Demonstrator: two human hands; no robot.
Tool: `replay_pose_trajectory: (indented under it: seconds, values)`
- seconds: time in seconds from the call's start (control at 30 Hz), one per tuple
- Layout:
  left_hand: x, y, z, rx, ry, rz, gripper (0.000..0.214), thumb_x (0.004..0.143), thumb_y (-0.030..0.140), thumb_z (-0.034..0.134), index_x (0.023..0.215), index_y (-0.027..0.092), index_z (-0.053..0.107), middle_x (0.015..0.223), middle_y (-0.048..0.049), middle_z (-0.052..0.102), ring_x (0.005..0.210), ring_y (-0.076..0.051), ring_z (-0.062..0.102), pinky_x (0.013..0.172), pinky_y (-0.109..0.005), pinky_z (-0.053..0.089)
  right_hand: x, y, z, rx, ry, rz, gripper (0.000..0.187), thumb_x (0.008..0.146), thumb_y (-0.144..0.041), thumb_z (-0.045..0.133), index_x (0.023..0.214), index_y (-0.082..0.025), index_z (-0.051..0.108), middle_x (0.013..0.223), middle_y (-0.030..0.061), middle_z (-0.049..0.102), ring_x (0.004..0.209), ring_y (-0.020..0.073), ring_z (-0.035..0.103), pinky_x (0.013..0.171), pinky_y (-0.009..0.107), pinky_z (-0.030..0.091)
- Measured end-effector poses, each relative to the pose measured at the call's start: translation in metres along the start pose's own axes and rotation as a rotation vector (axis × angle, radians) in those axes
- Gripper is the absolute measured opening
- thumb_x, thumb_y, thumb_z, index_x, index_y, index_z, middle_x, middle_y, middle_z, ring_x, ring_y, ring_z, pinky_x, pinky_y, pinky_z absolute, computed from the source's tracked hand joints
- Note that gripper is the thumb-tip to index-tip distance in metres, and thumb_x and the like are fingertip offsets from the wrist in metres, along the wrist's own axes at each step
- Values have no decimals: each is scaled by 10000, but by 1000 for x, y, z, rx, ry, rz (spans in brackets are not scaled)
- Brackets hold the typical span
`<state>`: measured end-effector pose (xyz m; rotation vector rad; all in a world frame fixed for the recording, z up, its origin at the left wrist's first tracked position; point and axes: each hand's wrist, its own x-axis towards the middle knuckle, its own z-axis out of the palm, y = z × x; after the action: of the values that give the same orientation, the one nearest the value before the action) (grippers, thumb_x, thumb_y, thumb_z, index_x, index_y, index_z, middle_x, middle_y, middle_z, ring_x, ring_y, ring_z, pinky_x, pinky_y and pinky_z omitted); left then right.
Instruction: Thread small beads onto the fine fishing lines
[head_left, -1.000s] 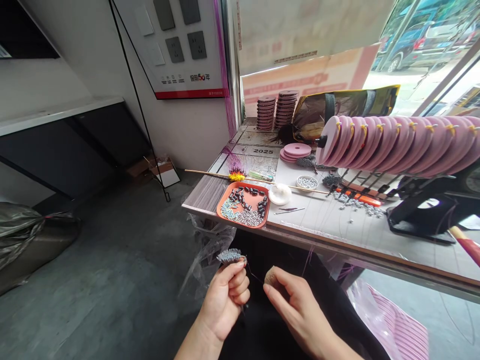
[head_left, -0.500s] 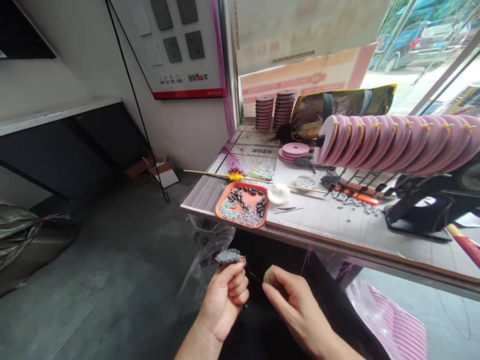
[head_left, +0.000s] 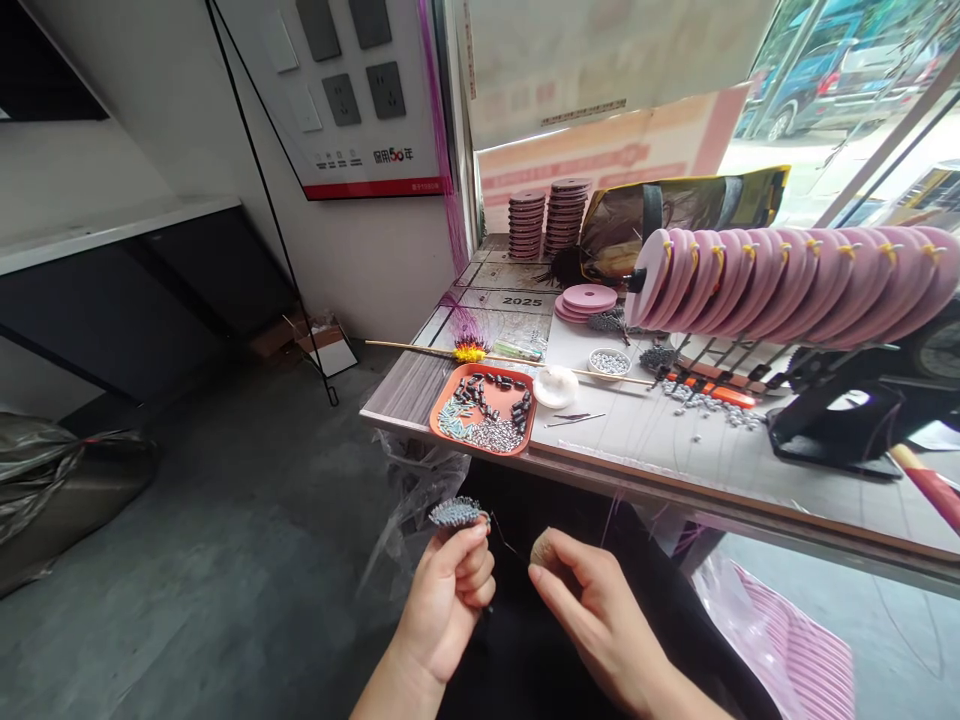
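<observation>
Below the table edge, my left hand (head_left: 454,585) is closed around a bundle of small grey pieces (head_left: 455,512), which fans out above the thumb. A thin line (head_left: 504,541) runs from beside this bundle to my right hand (head_left: 592,605). My right thumb and index finger are pinched at the line's end, and the index fingertip has a beige covering (head_left: 541,550). Beyond my hands, an orange tray (head_left: 499,393) on the table holds black pieces, pale green tubes and small silvery parts. The lower fingers of both hands are partly hidden.
On the table (head_left: 637,440) are a white round pad (head_left: 556,387), a bowl of grey beads (head_left: 609,363), tweezers (head_left: 575,419) and a long thin stick (head_left: 409,346). A rack of pink spools (head_left: 787,285) stands at the right. Clear plastic (head_left: 427,490) hangs under the table edge.
My right hand has shifted very slightly to the right, away from my left hand. Both hands keep their grip, and the bundle stays in my left hand.
</observation>
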<state>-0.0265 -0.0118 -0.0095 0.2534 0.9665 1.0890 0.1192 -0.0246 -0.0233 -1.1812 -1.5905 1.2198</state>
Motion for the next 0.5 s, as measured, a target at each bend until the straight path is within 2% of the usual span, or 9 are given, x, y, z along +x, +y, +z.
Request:
replay_pose_trajectory:
  seconds: [0.17, 0.5]
  values:
    - [4, 1, -4, -82, -10, -63, 264, 564, 182, 754, 679, 126, 523, 400, 140, 235, 390, -10, 109, 355, -147, 113, -3, 0, 1, -20, -32, 31, 248, 818, -240, 414, 607, -203, 291, 578, -55, 297, 539, 97, 284, 493, 219, 255]
    - [2, 0, -2, -25, -16, -25, 228, 598, 194, 733, 690, 129, 534, 425, 135, 213, 400, -18, 118, 364, -149, 131, -1, 0, 1, -6, -27, 44, 256, 821, -247, 416, 604, -203, 287, 579, -55, 297, 544, 98, 280, 494, 219, 256]
